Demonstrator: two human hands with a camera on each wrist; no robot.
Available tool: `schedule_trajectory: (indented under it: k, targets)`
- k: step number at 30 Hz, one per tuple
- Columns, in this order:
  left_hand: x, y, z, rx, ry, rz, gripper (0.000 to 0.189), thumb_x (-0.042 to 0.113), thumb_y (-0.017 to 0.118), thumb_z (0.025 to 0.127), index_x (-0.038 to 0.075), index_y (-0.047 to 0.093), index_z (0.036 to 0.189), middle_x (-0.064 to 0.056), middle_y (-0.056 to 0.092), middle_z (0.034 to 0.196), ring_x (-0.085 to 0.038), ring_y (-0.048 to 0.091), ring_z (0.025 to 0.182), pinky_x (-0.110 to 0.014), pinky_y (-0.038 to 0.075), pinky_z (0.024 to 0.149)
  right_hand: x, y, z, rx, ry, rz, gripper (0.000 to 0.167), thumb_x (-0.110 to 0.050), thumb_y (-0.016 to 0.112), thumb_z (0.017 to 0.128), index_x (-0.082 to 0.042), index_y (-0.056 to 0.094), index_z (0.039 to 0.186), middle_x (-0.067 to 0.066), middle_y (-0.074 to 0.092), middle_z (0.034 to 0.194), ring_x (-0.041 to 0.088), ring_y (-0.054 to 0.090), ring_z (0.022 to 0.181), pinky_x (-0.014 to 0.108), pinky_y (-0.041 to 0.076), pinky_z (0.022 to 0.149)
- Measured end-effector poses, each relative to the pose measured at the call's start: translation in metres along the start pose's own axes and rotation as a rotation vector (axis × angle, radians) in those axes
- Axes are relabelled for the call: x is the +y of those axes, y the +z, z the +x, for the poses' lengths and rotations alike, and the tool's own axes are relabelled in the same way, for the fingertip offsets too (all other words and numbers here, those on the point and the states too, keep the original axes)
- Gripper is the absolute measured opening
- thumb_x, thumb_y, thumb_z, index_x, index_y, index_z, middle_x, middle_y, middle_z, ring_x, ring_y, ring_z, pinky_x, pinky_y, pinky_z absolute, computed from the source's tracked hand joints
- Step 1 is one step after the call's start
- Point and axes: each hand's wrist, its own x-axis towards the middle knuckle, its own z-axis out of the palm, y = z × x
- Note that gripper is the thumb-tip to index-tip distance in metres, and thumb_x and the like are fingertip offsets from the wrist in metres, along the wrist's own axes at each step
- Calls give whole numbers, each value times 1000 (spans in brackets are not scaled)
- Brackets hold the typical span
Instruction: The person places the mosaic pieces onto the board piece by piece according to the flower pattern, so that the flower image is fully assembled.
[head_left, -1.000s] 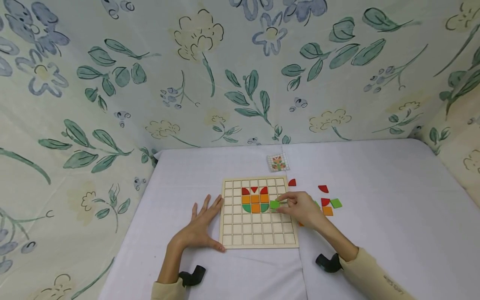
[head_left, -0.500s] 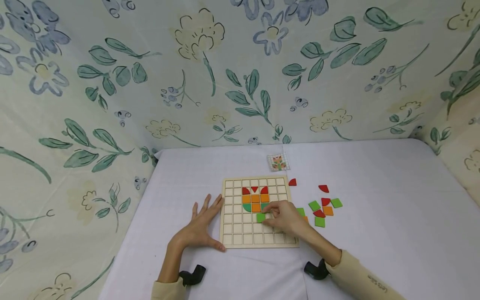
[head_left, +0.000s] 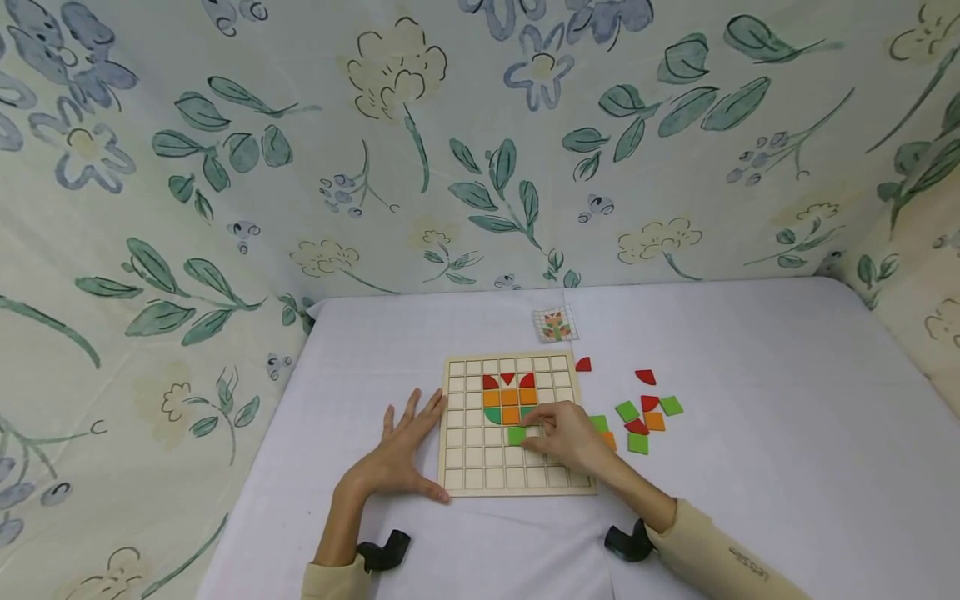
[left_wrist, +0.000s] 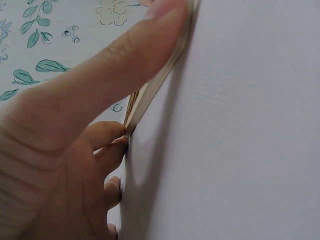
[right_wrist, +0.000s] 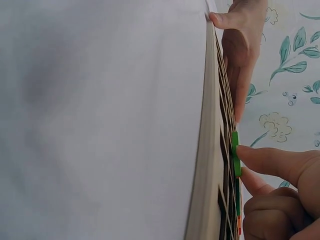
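Note:
A wooden grid board [head_left: 465,492] lies on the white cloth. Red, orange and green tiles fill several cells in its upper middle. My right hand [head_left: 572,439] pinches a light green square tile [head_left: 516,436] between thumb and fingers, at the cell just below the lowest orange tile [head_left: 511,415]. The right wrist view shows that green tile [right_wrist: 235,147] at the board's surface, low over the grid; whether it is fully seated I cannot tell. My left hand [head_left: 399,457] spreads along the board's left edge, thumb near the bottom corner and fingertips touching the side.
Loose green, red and orange pieces, among them a green square [head_left: 638,443] and an orange square [head_left: 655,422], lie right of the board. A small picture card [head_left: 556,324] with a flower pattern lies behind it. A floral cloth [head_left: 480,167] hangs beyond the table.
My right hand has carried the green tile left and down from the board's right side to the cell under the orange column. The left hand stays in place.

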Motion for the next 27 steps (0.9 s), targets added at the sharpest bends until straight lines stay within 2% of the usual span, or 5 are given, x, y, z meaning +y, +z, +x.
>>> schedule_trajectory:
  k: [20, 27]
  targets:
    - [1, -1, -1, 4, 0, 4, 148, 54, 100, 53, 18, 14, 167, 1, 6, 176, -36, -13, 163, -69, -16, 124, -4, 7, 4, 29, -11, -5, 19, -11, 86, 82, -9, 81, 100, -6, 34, 52, 8, 30, 46, 20, 27, 48]
    - [3, -2, -1, 6, 14, -7, 148, 55, 99, 53, 15, 15, 167, -1, 7, 176, -38, -11, 162, -71, -16, 124, -5, 5, 4, 19, -15, 36, 19, -10, 87, 82, -9, 81, 99, -6, 31, 53, 7, 27, 47, 18, 23, 48]
